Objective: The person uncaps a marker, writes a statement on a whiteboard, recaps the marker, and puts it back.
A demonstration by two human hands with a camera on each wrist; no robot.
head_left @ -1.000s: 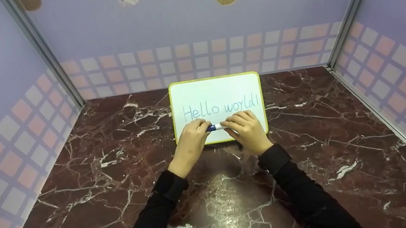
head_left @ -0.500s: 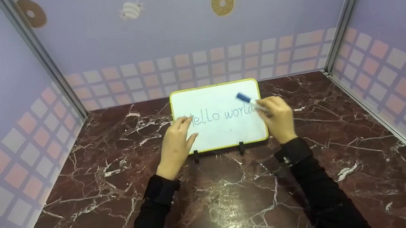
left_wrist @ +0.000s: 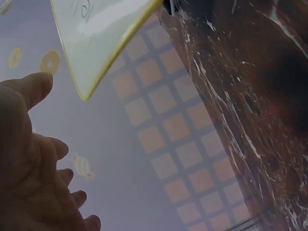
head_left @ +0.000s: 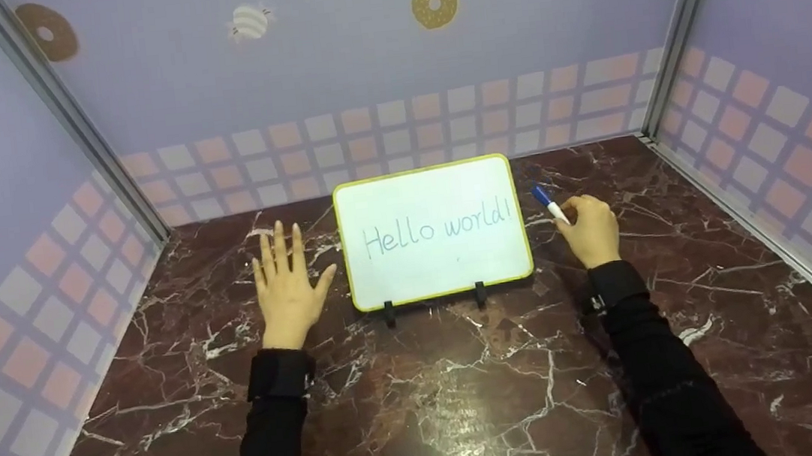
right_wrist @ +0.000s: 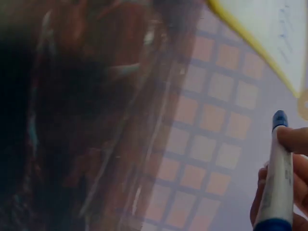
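Note:
A whiteboard [head_left: 426,271] with a yellow rim leans back on two black feet [head_left: 389,313], "Hello world!" handwritten across it. To its right, my right hand [head_left: 591,231] grips a white marker [head_left: 556,210] whose blue cap [head_left: 540,194] points up and left. The right wrist view shows the marker [right_wrist: 278,178] pinched between thumb and fingers, the cap on. Left of the board my left hand [head_left: 287,301] is spread, fingers straight, apart from the board and holding nothing. In the left wrist view a corner of the whiteboard [left_wrist: 96,53] appears above the thumb.
Dark red marbled tabletop [head_left: 423,392] extends around the board. A purple back wall [head_left: 343,61] with pink and white squares stands close behind it. Side walls with metal corner posts [head_left: 686,25] enclose the table left and right.
Both hands first met at the marker before the board. My left hand let go, moved left and spread its fingers; my right hand carried the capped marker right, off the board.

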